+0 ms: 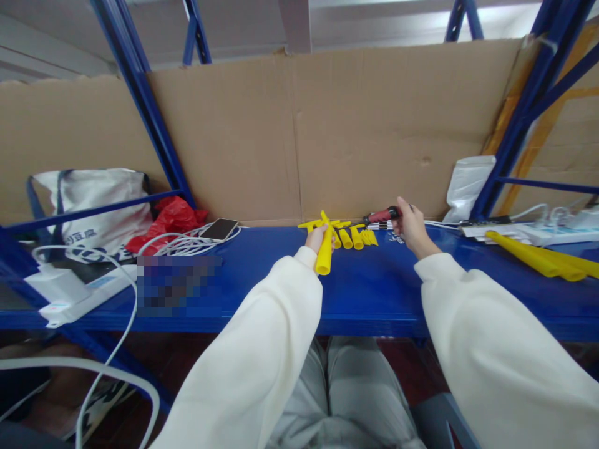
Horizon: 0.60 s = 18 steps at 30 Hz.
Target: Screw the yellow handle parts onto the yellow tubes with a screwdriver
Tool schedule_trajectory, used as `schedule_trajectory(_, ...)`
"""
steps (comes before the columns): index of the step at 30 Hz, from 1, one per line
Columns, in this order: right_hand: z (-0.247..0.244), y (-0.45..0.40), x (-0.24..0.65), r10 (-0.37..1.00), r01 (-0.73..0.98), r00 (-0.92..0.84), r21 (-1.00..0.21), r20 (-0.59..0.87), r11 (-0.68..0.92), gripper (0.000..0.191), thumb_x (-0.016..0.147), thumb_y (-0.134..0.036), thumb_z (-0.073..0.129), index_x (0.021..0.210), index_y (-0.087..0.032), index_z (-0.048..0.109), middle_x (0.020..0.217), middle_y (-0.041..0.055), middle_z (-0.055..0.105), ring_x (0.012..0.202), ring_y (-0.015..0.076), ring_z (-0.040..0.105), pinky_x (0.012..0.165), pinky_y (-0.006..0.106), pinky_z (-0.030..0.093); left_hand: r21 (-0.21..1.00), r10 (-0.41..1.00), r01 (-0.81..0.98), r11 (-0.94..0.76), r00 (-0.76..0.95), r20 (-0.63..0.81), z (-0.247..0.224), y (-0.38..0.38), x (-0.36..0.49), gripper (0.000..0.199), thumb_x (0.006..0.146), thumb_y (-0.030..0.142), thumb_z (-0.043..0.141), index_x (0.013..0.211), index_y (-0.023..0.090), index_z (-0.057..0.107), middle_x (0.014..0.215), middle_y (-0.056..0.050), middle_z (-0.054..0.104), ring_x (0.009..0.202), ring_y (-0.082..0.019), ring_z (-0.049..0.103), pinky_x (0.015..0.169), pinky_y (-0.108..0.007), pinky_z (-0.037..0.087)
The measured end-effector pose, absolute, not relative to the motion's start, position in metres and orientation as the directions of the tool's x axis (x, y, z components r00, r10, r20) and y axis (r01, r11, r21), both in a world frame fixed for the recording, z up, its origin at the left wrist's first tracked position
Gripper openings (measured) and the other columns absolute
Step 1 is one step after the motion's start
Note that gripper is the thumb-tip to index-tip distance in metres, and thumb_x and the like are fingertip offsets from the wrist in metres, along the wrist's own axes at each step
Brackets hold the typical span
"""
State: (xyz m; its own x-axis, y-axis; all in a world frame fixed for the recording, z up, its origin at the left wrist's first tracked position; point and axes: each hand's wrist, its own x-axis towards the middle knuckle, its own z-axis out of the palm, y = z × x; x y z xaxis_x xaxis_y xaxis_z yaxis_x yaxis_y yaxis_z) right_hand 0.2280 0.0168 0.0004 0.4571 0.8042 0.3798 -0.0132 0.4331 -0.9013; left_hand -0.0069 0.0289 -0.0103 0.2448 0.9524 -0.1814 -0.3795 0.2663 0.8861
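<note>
My left hand (317, 239) is closed around a yellow tube-shaped piece (324, 257), its open round end facing me. My right hand (410, 226) grips the red and black handle of a screwdriver (382, 216). The screwdriver's shaft points left toward the upper part of the yellow piece; whether its tip touches is too small to tell. Several more yellow tube pieces (357, 238) stand in a row just right of my left hand, beside small flat yellow parts (369, 237). Small loose screws (395, 237) lie near my right hand.
A blue shelf (374, 305) has a cardboard wall (365, 137) behind it. At left are a white bag (103, 206), red plastic bag (171, 221), phone (219, 229), coiled white cables and a power strip (88, 296). Long yellow tubes (528, 254) lie at right.
</note>
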Motion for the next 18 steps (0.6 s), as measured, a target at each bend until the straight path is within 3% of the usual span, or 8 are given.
schedule_trajectory(4,0.001,0.015,0.228,0.816,-0.029,0.463,-0.914,0.346,0.404,0.046,0.075,-0.053,0.079,0.074,-0.027,0.042,0.045,-0.0108,0.032,0.036,0.0093,0.033,0.034,0.024,0.023,0.892,0.953,-0.363,0.269,0.235,-0.191,-0.007,0.024,-0.006,0.021,0.101,0.032,0.046,0.095,0.015,0.058,0.049,0.005,0.047,0.032,-0.009,0.038,0.036,-0.020,0.028)
schedule_trajectory(10,0.009,0.007,0.220,0.826,-0.082,0.477,-0.920,0.301,0.382,0.034,0.081,-0.043,0.072,0.073,-0.025,0.044,0.049,-0.0080,0.045,0.037,0.0091,0.039,0.033,0.021,0.025,0.900,0.955,-0.348,0.263,0.229,-0.190,-0.003,0.019,-0.005,0.023,0.103,0.028,0.040,0.093,0.016,0.057,0.047,0.005,0.045,0.030,-0.009,0.036,0.034,-0.019,0.025)
schedule_trajectory(15,0.005,0.007,0.222,0.842,-0.084,0.442,-0.921,0.309,0.381,0.044,0.079,-0.050,0.075,0.070,-0.026,0.038,0.042,-0.0116,0.031,0.033,0.0071,0.028,0.031,0.021,0.021,0.899,0.949,-0.336,0.281,0.236,-0.209,-0.004,0.022,-0.006,0.022,0.101,0.030,0.042,0.098,0.015,0.058,0.046,0.005,0.046,0.031,-0.010,0.036,0.035,-0.019,0.028)
schedule_trajectory(18,0.006,0.007,0.223,0.848,-0.080,0.434,-0.924,0.304,0.373,0.038,0.080,-0.043,0.073,0.072,-0.026,0.040,0.041,-0.0115,0.032,0.032,0.0072,0.029,0.031,0.020,0.021,0.884,0.951,-0.384,0.266,0.256,-0.175,-0.008,0.026,-0.007,0.019,0.099,0.029,0.046,0.101,0.015,0.058,0.045,0.005,0.045,0.031,-0.010,0.036,0.034,-0.019,0.027)
